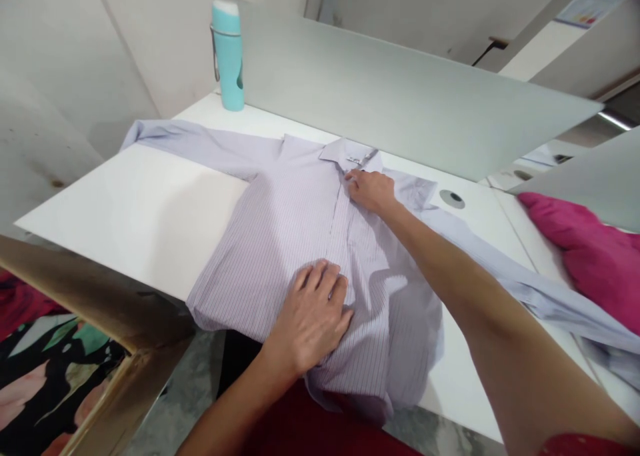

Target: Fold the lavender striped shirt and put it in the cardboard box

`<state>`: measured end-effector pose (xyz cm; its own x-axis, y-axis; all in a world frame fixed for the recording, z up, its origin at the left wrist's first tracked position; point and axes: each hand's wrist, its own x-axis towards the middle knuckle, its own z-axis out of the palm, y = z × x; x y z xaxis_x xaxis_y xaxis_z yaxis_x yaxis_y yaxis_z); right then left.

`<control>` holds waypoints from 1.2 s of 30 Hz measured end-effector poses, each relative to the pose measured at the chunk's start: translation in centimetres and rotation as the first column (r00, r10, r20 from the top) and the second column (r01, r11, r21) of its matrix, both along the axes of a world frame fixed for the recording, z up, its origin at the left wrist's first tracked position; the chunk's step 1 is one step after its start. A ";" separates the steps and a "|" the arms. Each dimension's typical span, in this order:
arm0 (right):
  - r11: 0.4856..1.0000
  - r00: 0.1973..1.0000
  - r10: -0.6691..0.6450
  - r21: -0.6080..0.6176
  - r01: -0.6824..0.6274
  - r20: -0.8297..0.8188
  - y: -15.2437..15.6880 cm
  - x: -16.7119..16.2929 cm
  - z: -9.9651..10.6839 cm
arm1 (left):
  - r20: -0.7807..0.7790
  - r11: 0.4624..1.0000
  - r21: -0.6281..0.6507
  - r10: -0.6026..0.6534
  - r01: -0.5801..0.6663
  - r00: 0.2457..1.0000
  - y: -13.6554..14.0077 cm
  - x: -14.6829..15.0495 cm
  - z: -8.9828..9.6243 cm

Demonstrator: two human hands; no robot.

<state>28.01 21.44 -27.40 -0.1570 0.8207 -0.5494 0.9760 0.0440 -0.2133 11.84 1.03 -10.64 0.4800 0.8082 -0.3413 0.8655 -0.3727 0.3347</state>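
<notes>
A pale lilac striped shirt [280, 223] is spread front side up on a white table, its collar towards the back and its hem hanging over the front edge. My left hand [314, 319] rests on the lower front of the shirt, palm down with fingers apart. Just under the collar [345, 152], my right hand [373, 189] has its fingers curled closed on the front edge of the shirt. One sleeve [185, 136] stretches out to the left; the other runs to the right, partly hidden behind my right forearm. Folds gather on the right half of the front.
A turquoise bottle [230, 56] stands at the table's back left corner. A frosted partition [380, 96] runs along the back edge. On the right are a grey cable grommet [453, 199] and pink cloth [585, 249]. A cardboard box [100, 296] with floral fabric stands at lower left.
</notes>
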 end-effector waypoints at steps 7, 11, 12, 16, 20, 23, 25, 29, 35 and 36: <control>0.999 1.000 0.009 -0.032 -0.009 -0.001 0.2 0.5 0.6 | -0.010 1.000 0.008 -0.009 0.009 1.000 0.1 -0.1 0.2; 0.998 0.998 -0.053 0.021 0.054 -0.015 -1.0 1.8 1.7 | 0.030 1.000 0.004 0.007 -0.008 1.000 0.0 -0.2 0.0; 0.998 0.998 -0.063 0.028 0.063 -0.017 -1.5 2.3 2.1 | 0.049 1.000 0.000 0.016 -0.016 0.999 0.1 -0.3 0.0; 0.996 0.996 -0.084 0.008 0.085 -0.030 -4.0 4.3 4.4 | 0.206 0.993 0.013 0.115 -0.121 0.972 0.5 -0.9 0.2; 0.989 0.985 -0.149 0.000 0.150 -0.087 -7.5 6.5 7.2 | 0.391 0.926 0.157 0.261 -0.343 0.883 0.0 -2.2 2.5; 0.969 0.961 -0.240 0.030 0.246 -0.139 -10.9 8.3 9.0 | 0.398 0.853 0.255 0.337 -0.456 0.853 -2.0 -4.0 5.2; 0.941 0.932 -0.312 0.078 0.330 -0.183 -13.6 9.7 9.9 | 0.362 0.820 0.293 0.381 -0.492 0.851 -4.0 -5.3 6.8; 0.877 0.837 -0.409 0.096 0.470 -0.363 -19.7 12.0 11.2 | 0.285 0.839 0.199 0.445 -0.507 0.849 -9.0 -6.8 8.5; 0.774 0.747 -0.401 0.239 0.586 -0.530 -26.5 11.6 14.9 | 0.116 0.758 -0.301 0.631 -0.578 0.767 -13.5 -5.9 5.8; 0.763 0.744 -0.392 0.260 0.592 -0.541 -27.3 11.2 15.7 | 0.108 0.733 -0.361 0.647 -0.576 0.755 -13.7 -5.6 5.2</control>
<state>39.23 -5.84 -11.74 0.1981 0.9700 -0.1411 0.6855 -0.2400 -0.6874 6.26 -12.63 -5.46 0.0034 0.8312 -0.5560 0.7635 0.3570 0.5382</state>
